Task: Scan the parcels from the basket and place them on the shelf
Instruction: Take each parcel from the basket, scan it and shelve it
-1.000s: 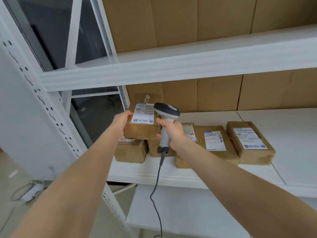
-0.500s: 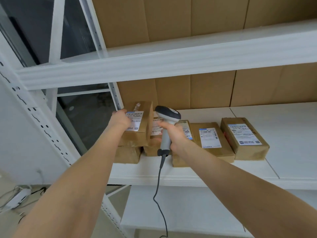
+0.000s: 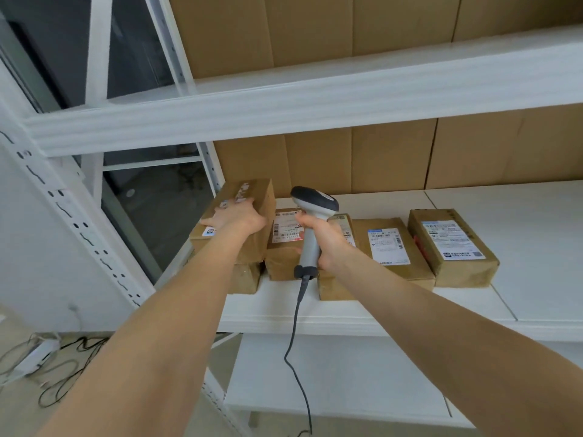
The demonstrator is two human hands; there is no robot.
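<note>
A brown parcel (image 3: 257, 197) with a white label lies on top of another brown parcel (image 3: 246, 279) at the left end of the white shelf (image 3: 536, 247). My left hand (image 3: 236, 217) rests flat on its top, fingers stretched across the label. My right hand (image 3: 326, 242) grips the grey handle of a corded barcode scanner (image 3: 312, 203), its dark head pointing left towards that parcel. Behind the scanner sits a parcel (image 3: 284, 257) with a barcode label. Further right along the shelf lie two more labelled parcels (image 3: 388, 244) (image 3: 451, 244). No basket is in view.
A white shelf beam (image 3: 284, 105) runs overhead, and a lower shelf board (image 3: 331, 373) lies beneath. Cardboard sheets (image 3: 394, 165) back the rack. A perforated upright post (image 3: 72, 222) stands at the left. Cables and a power strip (image 3: 47, 357) lie on the floor.
My left hand has carried the parcel back and left onto the stacked parcel and now lies flat on its top. The scanner has stayed nearly in place.
</note>
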